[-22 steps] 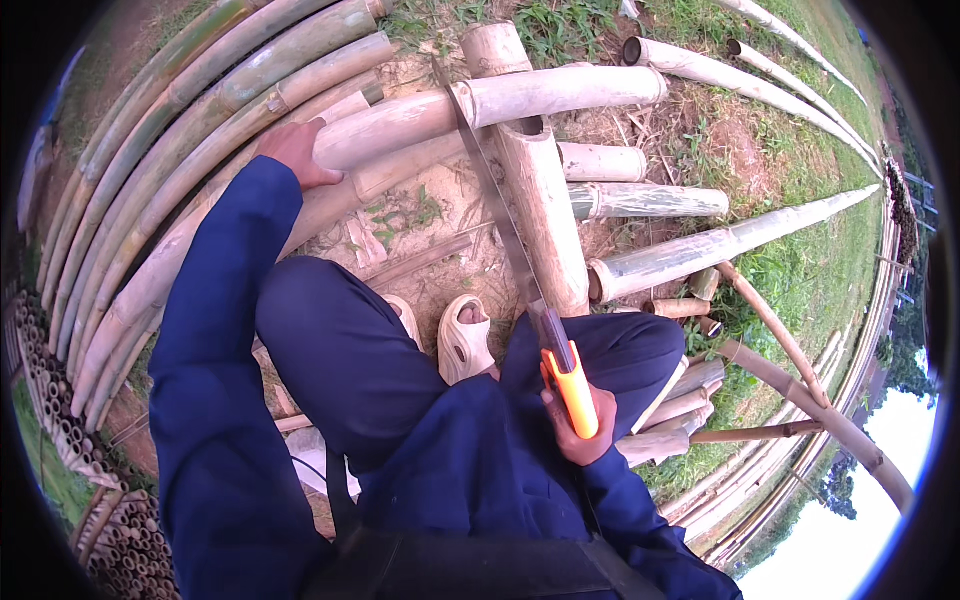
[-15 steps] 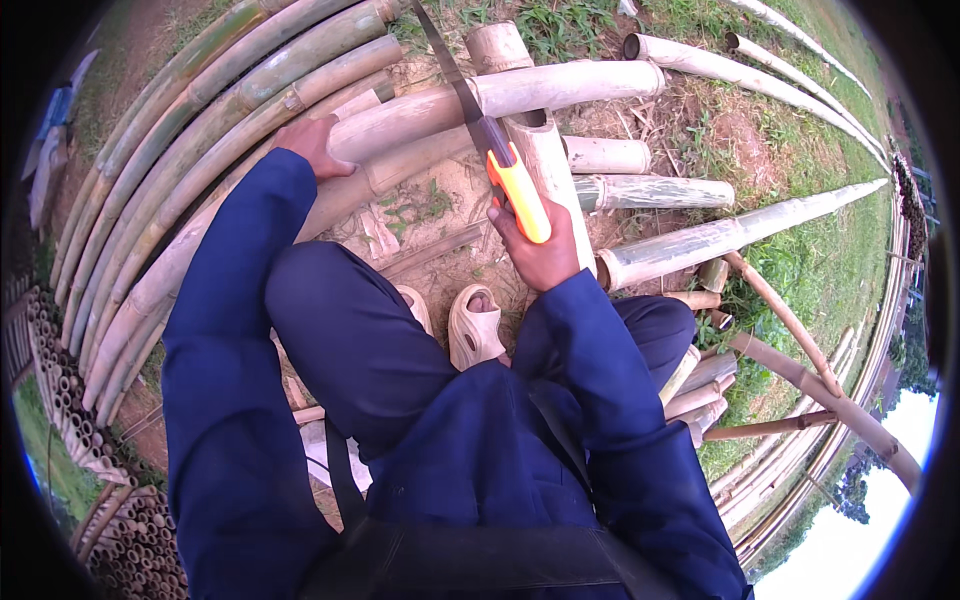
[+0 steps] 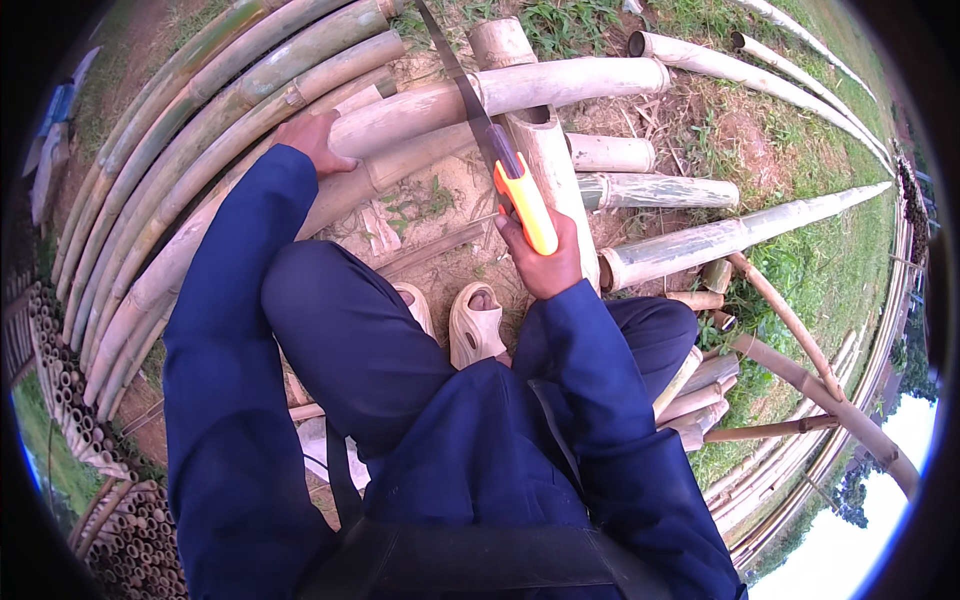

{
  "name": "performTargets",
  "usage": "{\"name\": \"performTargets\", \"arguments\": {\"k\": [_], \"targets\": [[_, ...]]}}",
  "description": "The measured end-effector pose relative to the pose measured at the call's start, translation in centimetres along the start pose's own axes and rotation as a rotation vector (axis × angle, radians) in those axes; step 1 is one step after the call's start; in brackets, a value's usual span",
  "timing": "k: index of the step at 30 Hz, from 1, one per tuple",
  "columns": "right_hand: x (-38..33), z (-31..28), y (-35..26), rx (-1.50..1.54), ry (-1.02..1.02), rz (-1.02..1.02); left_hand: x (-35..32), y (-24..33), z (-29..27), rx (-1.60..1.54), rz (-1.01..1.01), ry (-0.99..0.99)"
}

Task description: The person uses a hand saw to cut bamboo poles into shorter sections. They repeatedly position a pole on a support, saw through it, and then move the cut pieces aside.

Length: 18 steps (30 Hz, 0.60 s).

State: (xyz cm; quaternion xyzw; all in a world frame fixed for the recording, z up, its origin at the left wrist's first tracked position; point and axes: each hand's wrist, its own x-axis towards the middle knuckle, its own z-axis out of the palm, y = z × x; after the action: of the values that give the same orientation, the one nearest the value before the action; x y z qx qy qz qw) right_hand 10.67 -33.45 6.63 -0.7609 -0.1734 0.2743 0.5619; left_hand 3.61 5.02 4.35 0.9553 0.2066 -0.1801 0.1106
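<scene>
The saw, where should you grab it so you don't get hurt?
Probably by the orange handle, coming from the near end, as the right hand does. The handle is thick and smooth; the thin grey blade points away across the bamboo pole.

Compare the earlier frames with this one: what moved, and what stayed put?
The right hand swung the orange-handled saw up from beside the knee and forward, so its blade now lies across the bamboo pole. The left hand stayed pressed on that pole, and the feet in pale sandals kept their place.
</scene>
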Motion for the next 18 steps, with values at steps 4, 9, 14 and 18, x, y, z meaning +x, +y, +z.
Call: {"name": "performTargets", "arguments": {"k": [4, 9, 14, 18], "targets": [[-9.7, -4.3, -2.2, -0.091, -0.041, 0.061, -0.1, 0.3, -0.2, 0.006, 0.003, 0.059], [-15.9, -6.1, -6.9, -0.288, -0.026, 0.075, 0.4, 0.2, 0.4, 0.010, -0.017, 0.020], [-2.0, -0.5, -1.7, -0.068, 0.031, 0.000, 0.0, 0.2, 0.3, 0.008, -0.029, 0.008], [-5.6, -1.7, -1.0, -0.052, 0.036, -0.032, 0.0, 0.3, 0.1, 0.017, 0.013, 0.038]]}}
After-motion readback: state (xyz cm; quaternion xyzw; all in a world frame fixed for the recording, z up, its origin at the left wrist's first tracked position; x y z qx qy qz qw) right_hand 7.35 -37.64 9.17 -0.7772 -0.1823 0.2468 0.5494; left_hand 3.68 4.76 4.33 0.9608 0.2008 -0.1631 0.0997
